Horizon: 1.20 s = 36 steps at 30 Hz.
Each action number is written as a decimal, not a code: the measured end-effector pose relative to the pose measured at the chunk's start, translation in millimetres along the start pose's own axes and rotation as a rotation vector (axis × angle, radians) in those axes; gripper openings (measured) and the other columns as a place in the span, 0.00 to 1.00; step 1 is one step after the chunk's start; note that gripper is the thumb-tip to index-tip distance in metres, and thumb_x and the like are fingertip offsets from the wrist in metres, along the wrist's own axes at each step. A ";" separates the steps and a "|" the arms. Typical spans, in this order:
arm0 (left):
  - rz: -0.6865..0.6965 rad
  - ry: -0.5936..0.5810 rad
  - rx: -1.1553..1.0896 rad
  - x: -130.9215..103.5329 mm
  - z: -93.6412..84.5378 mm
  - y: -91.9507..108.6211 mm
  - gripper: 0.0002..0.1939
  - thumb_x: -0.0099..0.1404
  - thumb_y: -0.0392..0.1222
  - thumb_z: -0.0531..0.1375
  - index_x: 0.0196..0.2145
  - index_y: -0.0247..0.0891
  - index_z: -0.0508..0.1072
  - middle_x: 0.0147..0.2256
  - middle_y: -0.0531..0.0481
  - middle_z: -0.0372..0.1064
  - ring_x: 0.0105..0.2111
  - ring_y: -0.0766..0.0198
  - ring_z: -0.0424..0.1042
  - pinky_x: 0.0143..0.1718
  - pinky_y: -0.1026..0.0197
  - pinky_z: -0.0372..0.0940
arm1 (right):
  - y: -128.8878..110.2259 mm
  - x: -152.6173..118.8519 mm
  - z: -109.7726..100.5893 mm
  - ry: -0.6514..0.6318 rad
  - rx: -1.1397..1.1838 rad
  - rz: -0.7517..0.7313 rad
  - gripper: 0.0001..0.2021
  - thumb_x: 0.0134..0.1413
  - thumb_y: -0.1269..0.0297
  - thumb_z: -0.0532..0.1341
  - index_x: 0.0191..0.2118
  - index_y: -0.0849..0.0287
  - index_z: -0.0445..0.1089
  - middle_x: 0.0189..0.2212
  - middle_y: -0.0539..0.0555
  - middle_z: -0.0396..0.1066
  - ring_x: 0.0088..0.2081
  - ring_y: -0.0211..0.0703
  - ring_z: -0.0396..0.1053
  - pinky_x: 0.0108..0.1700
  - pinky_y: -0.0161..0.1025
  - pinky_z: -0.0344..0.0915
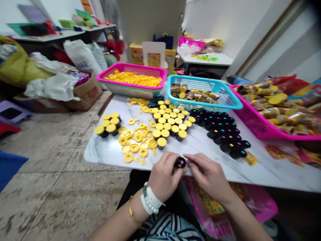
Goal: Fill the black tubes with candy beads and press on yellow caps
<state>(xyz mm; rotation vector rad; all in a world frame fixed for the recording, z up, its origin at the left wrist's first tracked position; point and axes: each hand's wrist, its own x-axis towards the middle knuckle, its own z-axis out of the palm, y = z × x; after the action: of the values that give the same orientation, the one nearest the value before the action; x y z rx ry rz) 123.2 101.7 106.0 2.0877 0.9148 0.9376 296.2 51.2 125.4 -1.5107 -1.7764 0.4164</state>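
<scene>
My left hand point(164, 174) is closed around a small black cup point(181, 162), held upright at the table's front edge. Small coloured bits, purple and yellow among them, show inside it. Close to the cup's right side is my right hand point(209, 174), its fingers stretched toward the rim; I make out nothing between them. Beyond my hands, several black cups with yellow lids point(167, 125) stand in a cluster. Loose yellow ring-shaped pieces with tabs point(134, 147) lie left of them. Rows of open black cups point(225, 132) with coloured bits stand to the right.
Behind the cups are a pink basket point(100, 76) of yellow pieces and a blue basket point(234, 97) of wrapped items. Another pink basket point(260, 125), heaped with wrapped items, stands at right. Below the table edge sits a pink container point(267, 206) with colourful bits.
</scene>
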 end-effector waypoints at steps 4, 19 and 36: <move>-0.037 0.049 0.015 -18.5 -17.5 -5.0 0.13 0.60 0.36 0.63 0.43 0.38 0.68 0.40 0.46 0.70 0.41 0.60 0.71 0.42 0.59 0.69 | -20.1 -0.3 3.1 0.106 -0.066 -0.079 0.13 0.59 0.73 0.59 0.47 0.53 0.72 0.37 0.53 0.74 0.38 0.43 0.72 0.41 0.39 0.68; -0.167 0.232 0.145 -58.6 -72.0 -30.1 0.14 0.62 0.41 0.63 0.46 0.38 0.71 0.34 0.51 0.73 0.23 0.70 0.68 0.30 0.66 0.68 | -27.4 24.8 73.3 -0.119 -0.555 -0.375 0.15 0.63 0.60 0.57 0.50 0.61 0.72 0.28 0.53 0.73 0.24 0.40 0.70 0.25 0.36 0.60; -0.147 0.268 0.259 -43.0 -67.7 -35.2 0.14 0.63 0.39 0.60 0.48 0.39 0.70 0.38 0.50 0.75 0.24 0.71 0.71 0.30 0.67 0.68 | -23.8 30.1 66.7 -0.128 -0.491 -0.571 0.17 0.60 0.67 0.59 0.54 0.61 0.70 0.50 0.62 0.74 0.33 0.46 0.73 0.34 0.43 0.72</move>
<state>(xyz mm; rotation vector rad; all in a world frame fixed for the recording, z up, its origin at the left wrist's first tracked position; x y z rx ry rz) 35.9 105.2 99.2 2.1003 1.3732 1.0849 231.3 88.3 107.1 -1.2088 -2.4236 -0.2314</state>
